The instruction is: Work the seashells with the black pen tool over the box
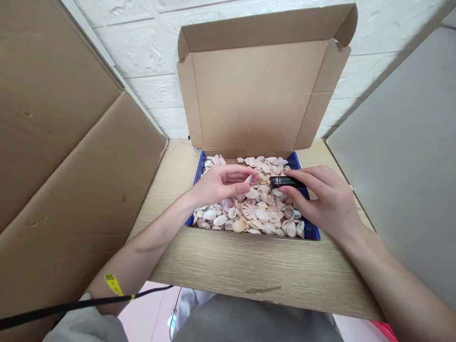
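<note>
My left hand (228, 183) pinches a small pale seashell (248, 179) between thumb and fingers above the box. My right hand (322, 197) is wrapped round a black mini drill (281, 182) with a brass-coloured chuck, pointing left. Its thin tip is right at the shell; whether the two touch, I cannot tell. Both hands hover over a shallow box (313, 232) with blue inner sides, filled with many loose seashells (262, 215). A striped pinkish scallop shell (248, 209) lies among them, below my left hand.
The box's brown cardboard lid (254, 95) stands raised against a white brick wall (142, 47). Wood-grained tabletop (228, 256) runs beneath the box. A cardboard panel (89, 166) rises on the left, a grey-white panel (399, 142) on the right. A black cable (89, 304) crosses at lower left.
</note>
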`<state>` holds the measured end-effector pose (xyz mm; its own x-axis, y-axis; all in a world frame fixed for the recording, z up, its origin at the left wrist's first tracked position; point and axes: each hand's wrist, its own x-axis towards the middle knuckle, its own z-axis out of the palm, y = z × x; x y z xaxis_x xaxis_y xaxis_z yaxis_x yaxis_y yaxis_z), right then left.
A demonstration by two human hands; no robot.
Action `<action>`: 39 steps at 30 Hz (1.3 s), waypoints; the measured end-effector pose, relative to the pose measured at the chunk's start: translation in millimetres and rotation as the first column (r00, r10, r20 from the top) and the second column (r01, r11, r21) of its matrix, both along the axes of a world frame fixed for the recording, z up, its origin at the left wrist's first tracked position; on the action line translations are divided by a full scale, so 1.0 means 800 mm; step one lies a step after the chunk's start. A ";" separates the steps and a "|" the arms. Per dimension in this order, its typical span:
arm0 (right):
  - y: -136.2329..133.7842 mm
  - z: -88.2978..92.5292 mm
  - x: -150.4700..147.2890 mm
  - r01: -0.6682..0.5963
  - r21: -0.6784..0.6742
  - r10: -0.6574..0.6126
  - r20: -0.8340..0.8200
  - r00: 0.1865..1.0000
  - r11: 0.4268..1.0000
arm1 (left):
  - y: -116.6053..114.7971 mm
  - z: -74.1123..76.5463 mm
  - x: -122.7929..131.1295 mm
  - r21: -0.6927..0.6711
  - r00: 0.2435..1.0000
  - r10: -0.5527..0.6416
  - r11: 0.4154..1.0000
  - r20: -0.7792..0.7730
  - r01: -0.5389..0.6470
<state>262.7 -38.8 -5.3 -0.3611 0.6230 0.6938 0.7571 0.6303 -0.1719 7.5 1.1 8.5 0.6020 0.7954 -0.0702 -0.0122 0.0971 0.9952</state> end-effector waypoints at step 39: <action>-0.002 0.000 -0.003 -0.113 0.128 0.104 0.080 0.991 0.985 | 0.001 -0.006 0.003 0.006 0.997 -0.060 0.998 -0.053 0.060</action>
<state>260.2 -40.0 -5.5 -0.4741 0.4819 0.7369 0.6904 0.7228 -0.0285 9.6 1.8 3.9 0.6441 0.7587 -0.0976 0.0461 0.0889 0.9950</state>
